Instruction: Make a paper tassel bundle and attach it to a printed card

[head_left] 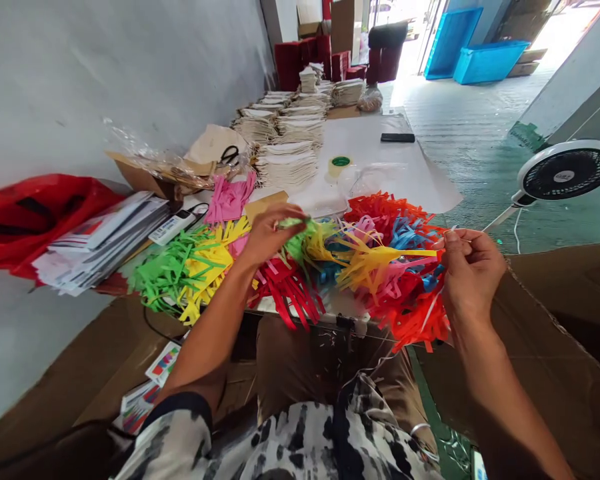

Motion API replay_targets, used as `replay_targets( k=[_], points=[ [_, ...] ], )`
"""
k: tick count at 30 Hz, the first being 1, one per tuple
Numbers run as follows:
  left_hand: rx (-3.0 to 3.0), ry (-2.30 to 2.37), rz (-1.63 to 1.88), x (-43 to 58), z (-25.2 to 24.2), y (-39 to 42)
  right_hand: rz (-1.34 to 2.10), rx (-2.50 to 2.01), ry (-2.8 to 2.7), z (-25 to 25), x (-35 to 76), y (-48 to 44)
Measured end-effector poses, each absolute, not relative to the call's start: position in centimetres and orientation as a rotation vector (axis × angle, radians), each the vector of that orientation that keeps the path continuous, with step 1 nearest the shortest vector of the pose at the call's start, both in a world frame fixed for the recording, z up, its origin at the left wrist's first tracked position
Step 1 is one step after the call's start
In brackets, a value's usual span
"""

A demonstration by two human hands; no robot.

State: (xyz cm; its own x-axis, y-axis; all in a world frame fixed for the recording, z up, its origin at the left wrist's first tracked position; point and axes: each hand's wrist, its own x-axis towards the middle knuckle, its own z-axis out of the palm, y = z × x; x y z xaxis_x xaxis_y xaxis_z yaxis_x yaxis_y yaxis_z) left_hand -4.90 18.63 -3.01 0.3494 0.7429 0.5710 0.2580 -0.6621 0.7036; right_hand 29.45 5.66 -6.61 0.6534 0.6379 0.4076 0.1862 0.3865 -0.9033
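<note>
A heap of colourful fringed paper pieces (380, 267) in green, yellow, red, pink, blue and orange covers the near end of a long table (370, 153). My left hand (270, 233) is closed, pinching a light green fringed piece (295, 223) above the heap. My right hand (467, 267) is closed on the tip of a yellow fringed piece (375, 260) and a thin white string (433, 307), at the right of the heap. Green (165, 270) and yellow (210, 263) bundles lie to the left.
Stacks of white paper pieces (287, 143) fill the far table, with scissors (229, 155), a tape roll (339, 165) and a black phone (397, 138). A red bag (30, 213) and printed sheets (100, 240) sit left. A white fan (563, 173) stands right. Cardboard boxes (555, 347) flank my lap.
</note>
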Motion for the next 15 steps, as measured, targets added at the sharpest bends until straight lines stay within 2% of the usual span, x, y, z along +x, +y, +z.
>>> replay_targets(
  k=[3,7,10,15],
  points=[
    [1.647,0.855,1.668,-5.3,-1.4,20.7,0.352,-1.17,-0.872,-6.6,29.3,5.7],
    [1.65,0.741,1.876,-3.6,0.9,21.3,0.372,-1.214,-0.934,-6.5,28.8,5.6],
    [1.802,0.669,1.773,-0.1,1.2,19.2,0.373,-1.224,-0.951,-6.5,28.3,5.5],
    [1.704,0.682,1.216,6.6,-2.0,14.1,0.432,-1.262,-1.051,-6.0,26.9,4.9]
  ],
)
